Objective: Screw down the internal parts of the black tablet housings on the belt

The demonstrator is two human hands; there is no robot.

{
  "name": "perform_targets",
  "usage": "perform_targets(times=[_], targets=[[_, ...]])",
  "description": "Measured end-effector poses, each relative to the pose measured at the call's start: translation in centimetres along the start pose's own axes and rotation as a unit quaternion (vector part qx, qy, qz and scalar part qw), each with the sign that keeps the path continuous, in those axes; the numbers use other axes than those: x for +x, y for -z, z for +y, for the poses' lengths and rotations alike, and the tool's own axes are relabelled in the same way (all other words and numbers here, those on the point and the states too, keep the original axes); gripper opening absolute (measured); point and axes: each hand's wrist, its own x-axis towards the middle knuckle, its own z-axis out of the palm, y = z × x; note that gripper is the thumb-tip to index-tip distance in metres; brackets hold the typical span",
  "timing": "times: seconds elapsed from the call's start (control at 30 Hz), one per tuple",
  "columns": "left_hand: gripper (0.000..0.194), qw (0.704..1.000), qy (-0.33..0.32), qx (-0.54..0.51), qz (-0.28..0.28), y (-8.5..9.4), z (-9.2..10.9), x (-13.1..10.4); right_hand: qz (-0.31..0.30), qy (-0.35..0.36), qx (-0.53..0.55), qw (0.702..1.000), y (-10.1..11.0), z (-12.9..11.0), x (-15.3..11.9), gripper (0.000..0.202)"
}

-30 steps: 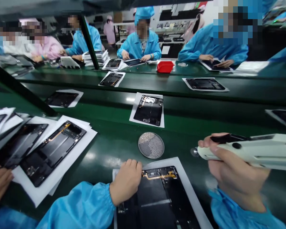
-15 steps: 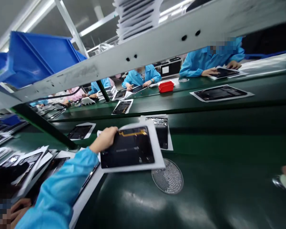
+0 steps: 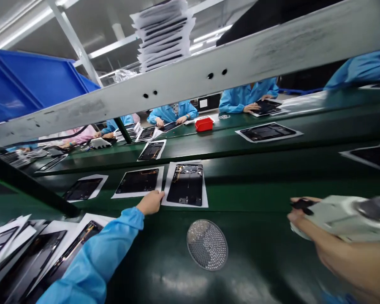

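My left hand, in a blue sleeve, has its fingers drawn together at the edge of a white paper sheet. On that sheet lies a black tablet panel with shiny parts along its top. Left of it, another black tablet panel with orange strips rests on its own sheet, its lower right corner by my hand. At the right edge, my right hand is closed round the end of a white handheld device with dark parts; blur hides its exact kind.
A perforated round metal disc is set in the green bench top. Sheets with tablet panels pile up at lower left. A pale metal beam crosses above. Co-workers in blue sit opposite, near a red bin. A blue bin hangs upper left.
The tablet panel lifted in my left hand is no longer raised; the hand is lower, at the sheets on the bench. My right hand and the white device have come further into view.
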Motion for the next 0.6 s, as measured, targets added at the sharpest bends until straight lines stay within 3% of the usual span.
perform_targets(times=[0.07, 0.2, 0.33, 0.43, 0.53, 0.6], targets=[[0.02, 1.0, -0.007, -0.016, 0.009, -1.0, 0.3, -0.9, -0.043, -0.008, -0.05, 0.998, -0.2, -0.4, 0.2, 0.037], [0.033, 0.996, -0.029, -0.072, 0.054, -1.2, -1.0, -1.4, -0.153, -0.003, -0.078, 0.985, -0.7, -1.8, 0.0, 0.032], [0.042, 0.987, -0.071, -0.12, 0.083, -2.6, -4.1, 0.5, -0.241, 0.008, -0.113, 0.964, -1.4, -1.9, 0.3, 0.041], [0.04, 0.975, -0.047, -0.176, 0.125, -4.5, -6.0, 2.0, -0.315, 0.003, -0.118, 0.942, -1.6, -1.4, 0.6, 0.04], [0.036, 0.969, -0.032, -0.211, 0.128, -5.2, -6.8, 2.6, -0.387, 0.006, -0.112, 0.915, -1.6, -1.4, 0.7, 0.035], [0.035, 0.965, -0.017, -0.223, 0.138, -4.6, -6.7, 2.6, -0.418, 0.009, -0.112, 0.901, -1.6, -1.6, 0.6, 0.034]])
